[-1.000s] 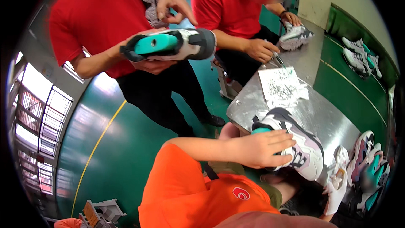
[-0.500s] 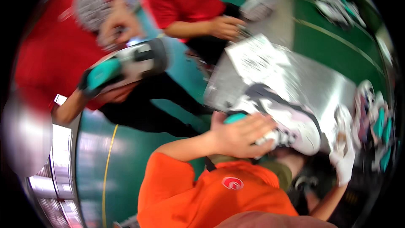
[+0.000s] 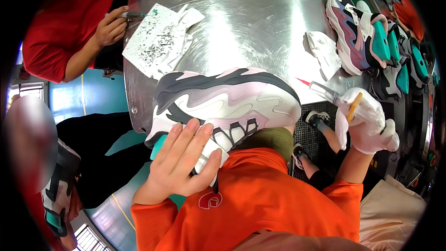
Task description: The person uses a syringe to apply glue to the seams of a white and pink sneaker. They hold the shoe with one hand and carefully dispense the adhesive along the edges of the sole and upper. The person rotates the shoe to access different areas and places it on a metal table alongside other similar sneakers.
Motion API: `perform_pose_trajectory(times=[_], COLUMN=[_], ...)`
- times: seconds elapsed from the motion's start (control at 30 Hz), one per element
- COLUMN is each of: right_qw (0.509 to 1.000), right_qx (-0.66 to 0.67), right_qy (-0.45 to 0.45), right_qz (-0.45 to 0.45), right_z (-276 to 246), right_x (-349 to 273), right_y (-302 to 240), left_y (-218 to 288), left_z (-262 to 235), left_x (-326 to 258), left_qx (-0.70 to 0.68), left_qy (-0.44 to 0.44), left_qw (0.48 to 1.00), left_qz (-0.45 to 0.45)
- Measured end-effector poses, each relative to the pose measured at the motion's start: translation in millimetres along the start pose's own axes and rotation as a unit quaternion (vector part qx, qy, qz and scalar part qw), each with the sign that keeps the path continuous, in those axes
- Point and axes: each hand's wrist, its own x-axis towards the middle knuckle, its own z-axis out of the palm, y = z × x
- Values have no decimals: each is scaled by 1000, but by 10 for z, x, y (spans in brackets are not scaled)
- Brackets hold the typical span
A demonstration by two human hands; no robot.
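Note:
A white, pale-pink and dark-grey sneaker (image 3: 232,97) lies tilted at the near side of the metal table, its sole facing away from me and its laces towards me. My bare left hand (image 3: 183,160) holds it at the laces and teal-lined opening, fingers stretched over the upper and thumb apart. To the right of the toe, my white-gloved right hand (image 3: 364,123) is closed round a clear syringe (image 3: 325,92) with a red tip. A thin orange-yellow stick (image 3: 355,107) also sits among those fingers. The syringe tip stands apart from the shoe.
A stained white sheet (image 3: 158,42) lies on the metal table (image 3: 241,28). At left, a red-sleeved person's hand (image 3: 111,27) holds a pen-like tool over it. A crumpled white cloth (image 3: 323,53) and several sneakers (image 3: 355,37) lie at right. Another person holds a sneaker (image 3: 60,186) lower left.
The view has swung and sharpened. My left hand remains on the sneaker, and my right hand now appears closer to its toe, with the syringe plainly visible.

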Motion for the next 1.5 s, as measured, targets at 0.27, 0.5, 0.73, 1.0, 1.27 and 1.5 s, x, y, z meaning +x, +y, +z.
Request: perform_pose_trajectory(times=[0.27, 0.5, 0.73, 1.0, 1.27, 1.5], right_qw=[992, 990, 991, 993, 884, 304], right_qx=[109, 106, 84, 56, -457, -879], right_qy=[-59, -89, -100, -88, 93, 183], right_qz=[-28, -37, -38, -47, -19, -318], right_z=[-33, -112, -136, -179, -319, -173], right_x=[138, 327, 399, 400, 255, 261], right_y=[103, 124, 132, 122, 212, 138], left_y=[-61, -77, -68, -78, -43, -39], left_z=[-40, -60, -52, -42, -77, -75], left_x=[98, 123, 127, 135, 168, 179], left_qx=[-1, -19, -27, -28, -41, -31], left_qy=[-9, -27, -24, -19, -42, -49], left_qw=[1000, 999, 999, 999, 997, 997], left_qz=[-6, -24, -34, -26, -42, -40])
